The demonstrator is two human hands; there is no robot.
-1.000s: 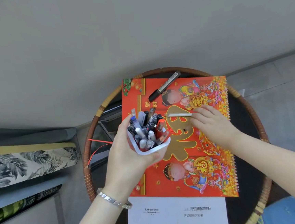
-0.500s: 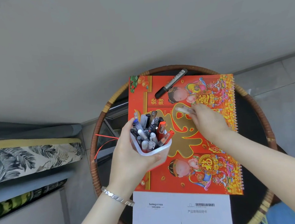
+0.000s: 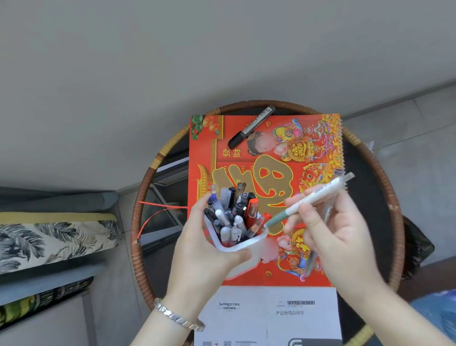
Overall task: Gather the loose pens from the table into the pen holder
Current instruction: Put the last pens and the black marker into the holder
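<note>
My right hand (image 3: 337, 235) pinches white pen (image 3: 310, 200), tip slanting down-left toward pen holder (image 3: 238, 241) gripped in my left hand (image 3: 201, 255). Black marker (image 3: 251, 126) lies farther ahead on table (image 3: 371, 188).

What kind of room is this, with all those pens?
Probably a living room at home, not an office. There's a small round rattan table, a red New Year calendar lying on it, and a leaf-print cushion on what looks like a sofa beside it.
</note>
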